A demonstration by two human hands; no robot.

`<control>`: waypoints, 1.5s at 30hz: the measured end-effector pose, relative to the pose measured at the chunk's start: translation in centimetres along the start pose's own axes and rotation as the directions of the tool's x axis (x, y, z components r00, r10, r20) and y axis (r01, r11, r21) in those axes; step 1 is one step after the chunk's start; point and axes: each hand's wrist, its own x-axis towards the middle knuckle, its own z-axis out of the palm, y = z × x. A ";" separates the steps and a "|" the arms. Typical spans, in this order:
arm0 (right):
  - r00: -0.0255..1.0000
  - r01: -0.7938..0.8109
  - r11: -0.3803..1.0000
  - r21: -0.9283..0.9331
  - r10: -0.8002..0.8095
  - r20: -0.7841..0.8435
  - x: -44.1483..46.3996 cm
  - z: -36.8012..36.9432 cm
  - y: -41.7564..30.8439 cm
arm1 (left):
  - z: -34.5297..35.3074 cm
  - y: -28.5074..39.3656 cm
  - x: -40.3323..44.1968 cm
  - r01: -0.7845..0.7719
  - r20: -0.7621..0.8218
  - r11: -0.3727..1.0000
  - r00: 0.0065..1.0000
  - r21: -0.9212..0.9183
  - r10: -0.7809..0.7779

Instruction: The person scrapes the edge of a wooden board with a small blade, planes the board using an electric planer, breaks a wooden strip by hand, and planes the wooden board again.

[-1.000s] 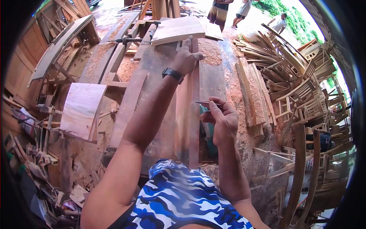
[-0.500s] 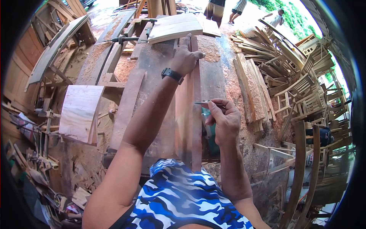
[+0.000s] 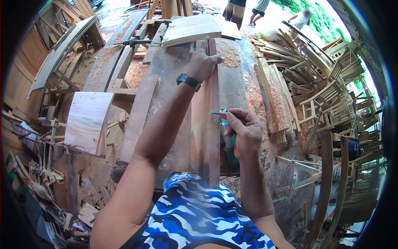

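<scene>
My left hand [image 3: 203, 65] rests across the far end of a long, narrow reddish-brown wooden strip [image 3: 214, 145]. Its index finger points forward and its thumb is spread over the strip's right side; the other fingers are mostly hidden. The strip runs toward my body beside a paler board [image 3: 199, 112]. Closed in a pinch, my right hand [image 3: 247, 130] holds a thin, pointed pencil [image 3: 219, 113], its tip over the strip. Beneath that hand sits a teal-green power tool [image 3: 229, 143], partly covered.
Pale curved wooden panels [image 3: 190, 30] lie at the bench's far end, near a clamp [image 3: 134, 42]. Another panel stack [image 3: 88, 122] stands at left. Planks with shavings [image 3: 271, 97] and wooden chair frames [image 3: 325, 99] are at right. People [image 3: 234, 10] stand beyond the bench.
Both hands stay almost in place, the right pinching the pencil over the strip. The view shifts very slightly. A person in the far background has moved a little.
</scene>
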 end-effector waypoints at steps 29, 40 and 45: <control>0.999 0.028 1.000 0.006 -0.028 -0.015 -1.5 -0.3 0.1 | 0.3 -3.0 0.8 -0.206 0.030 0.975 0.979 0.087 0.204; 0.996 0.076 0.996 0.048 -0.074 -0.049 0.7 0.7 -0.2 | 0.6 -0.5 0.5 0.024 -0.025 0.992 0.999 -0.123 -0.027; 0.999 0.040 0.999 -0.027 -0.040 0.001 -3.6 -1.2 0.3 | 0.6 -1.4 1.1 0.001 -0.036 0.999 0.999 -0.040 -0.002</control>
